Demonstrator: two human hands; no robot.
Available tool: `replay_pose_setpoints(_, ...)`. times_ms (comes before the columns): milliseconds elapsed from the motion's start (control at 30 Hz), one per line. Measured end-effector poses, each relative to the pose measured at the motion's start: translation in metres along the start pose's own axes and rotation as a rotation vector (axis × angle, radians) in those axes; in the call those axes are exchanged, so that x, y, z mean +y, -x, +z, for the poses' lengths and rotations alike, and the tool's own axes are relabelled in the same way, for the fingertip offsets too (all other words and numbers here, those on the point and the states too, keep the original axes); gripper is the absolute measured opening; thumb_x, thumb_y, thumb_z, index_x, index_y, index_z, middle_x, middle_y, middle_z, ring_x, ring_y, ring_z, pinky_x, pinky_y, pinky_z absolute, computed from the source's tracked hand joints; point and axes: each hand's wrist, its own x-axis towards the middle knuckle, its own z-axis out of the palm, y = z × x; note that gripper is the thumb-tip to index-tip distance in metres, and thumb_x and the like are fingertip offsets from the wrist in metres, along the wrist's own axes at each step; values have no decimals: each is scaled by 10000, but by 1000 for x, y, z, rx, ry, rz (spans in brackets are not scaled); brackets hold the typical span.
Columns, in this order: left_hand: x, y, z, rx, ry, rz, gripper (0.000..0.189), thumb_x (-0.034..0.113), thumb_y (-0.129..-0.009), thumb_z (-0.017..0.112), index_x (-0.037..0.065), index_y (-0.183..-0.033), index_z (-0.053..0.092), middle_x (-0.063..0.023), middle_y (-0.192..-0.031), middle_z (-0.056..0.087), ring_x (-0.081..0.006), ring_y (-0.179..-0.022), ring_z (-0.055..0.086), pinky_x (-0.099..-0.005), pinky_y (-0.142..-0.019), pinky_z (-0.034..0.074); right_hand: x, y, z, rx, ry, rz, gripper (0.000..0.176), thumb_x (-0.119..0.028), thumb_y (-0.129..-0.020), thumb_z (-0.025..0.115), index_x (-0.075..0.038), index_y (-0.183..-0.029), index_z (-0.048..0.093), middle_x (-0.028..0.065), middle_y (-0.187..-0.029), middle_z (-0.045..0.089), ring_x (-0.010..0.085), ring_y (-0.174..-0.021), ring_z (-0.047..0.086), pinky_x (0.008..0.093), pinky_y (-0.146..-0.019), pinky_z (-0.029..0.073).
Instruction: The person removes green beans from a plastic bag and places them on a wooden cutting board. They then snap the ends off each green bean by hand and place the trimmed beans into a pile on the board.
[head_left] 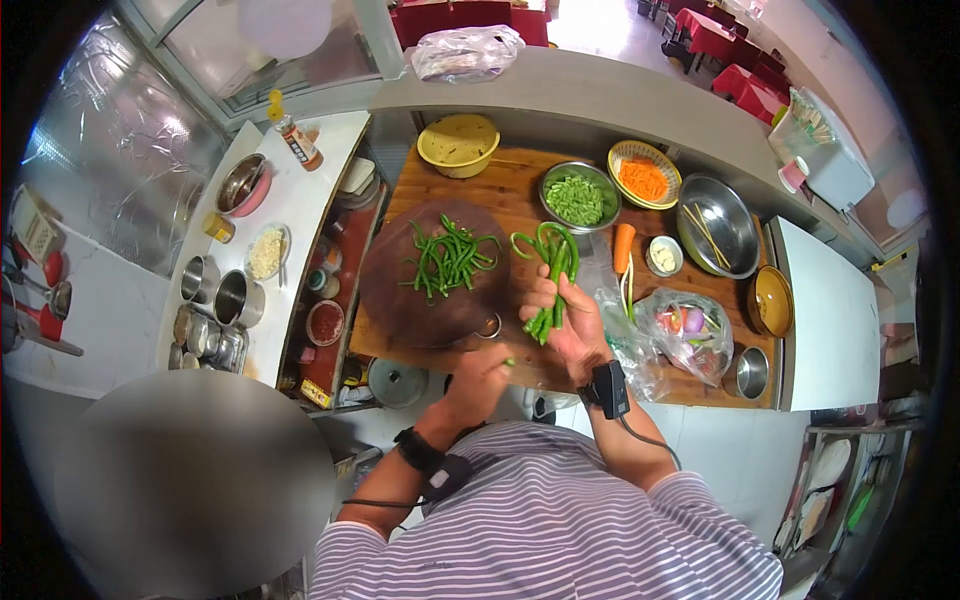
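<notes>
My right hand (572,318) is wrapped round a bunch of long green peppers (558,258); their curled ends stick up above the fingers and the straight ends hang below. Lower and to the left, my left hand (476,384) is closed in a pinch, with a small green piece (510,361) at its fingertips, perhaps a pepper end. More green peppers (448,262) lie in a loose pile on the round dark chopping board (390,300). By the board's near right edge is a curved metal ring or handle (489,326).
Behind my right hand stand a steel bowl of chopped green pieces (577,200), a basket of orange shreds (642,181) and a carrot (624,247). Right lie a plastic bag of vegetables (688,335) and a large steel bowl with chopsticks (715,225). A yellow basin (458,146) stands behind the board.
</notes>
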Motion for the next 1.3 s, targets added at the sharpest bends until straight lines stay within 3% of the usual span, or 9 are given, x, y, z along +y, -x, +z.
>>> replay_pose_setpoints(33,-6,6,-3,32,308,-130,188,85,-898,499,46,-717,463,-35,-608,410,-157,-536,426,-314,-534,361,-6,3,0,-60,-78,64,263,-235,-983,566,-65,-1173,500,12,-859,501,144,-770,492,339,-757,423)
replay_pose_setpoints(133,-21,28,-2,114,681,-345,261,118,-960,474,86,-707,416,13,-620,369,-80,-558,329,-255,-518,294,-14,14,-2,-228,49,107,306,-246,-963,589,-51,-1183,504,12,-805,479,143,-715,465,325,-715,390)
replay_pose_setpoints(433,-48,128,10,559,1494,-853,275,276,-951,460,88,-753,496,-45,-662,445,-148,-521,386,-266,-448,302,-30,42,29,-137,791,229,369,-290,-903,673,-19,-1112,533,75,-817,590,173,-754,571,298,-705,435)
replay_pose_setpoints(767,-97,327,48,1401,1671,-741,275,324,-944,539,62,-863,556,-116,-805,572,-265,-724,540,-316,-528,413,-1,54,7,103,1121,471,320,-72,-919,574,-28,-1231,523,94,-976,636,179,-732,626,291,-595,523)
replay_pose_setpoints(867,-122,401,55,1720,1711,-778,325,366,-989,487,58,-904,548,-133,-817,582,-282,-749,564,-328,-573,441,51,50,27,-1,1029,431,312,-201,-941,610,-24,-1166,486,63,-835,551,153,-727,525,309,-700,411)
replay_pose_setpoints(1133,-191,585,36,2306,1590,-743,343,402,-1015,436,66,-976,489,-137,-773,556,-248,-669,551,-369,-573,521,179,44,50,21,1152,483,328,-219,-943,600,-21,-1168,466,55,-804,521,171,-706,504,340,-715,395)
replay_pose_setpoints(1200,-219,616,17,2331,1446,-709,477,440,-1009,399,24,-1240,444,-197,-1126,519,-316,-1025,526,-493,-901,466,208,44,52,27,1136,483,330,-215,-940,603,-20,-1168,467,56,-807,522,172,-707,504,343,-715,397)
replay_pose_setpoints(1267,-223,635,-6,2077,1340,-946,687,520,-967,412,63,-1465,288,-235,-1416,388,-395,-1324,369,-584,-1082,309,232,44,58,34,1119,474,331,-211,-936,606,-19,-1168,467,57,-809,522,173,-707,504,345,-716,398)
replay_pose_setpoints(1300,-237,648,-14,2165,1310,-1301,834,611,-940,384,133,-1565,107,-199,-1594,166,-392,-1438,222,-613,-1092,264,243,44,63,38,1113,463,339,-224,-930,625,-5,-1150,486,75,-785,543,190,-694,525,354,-698,423)
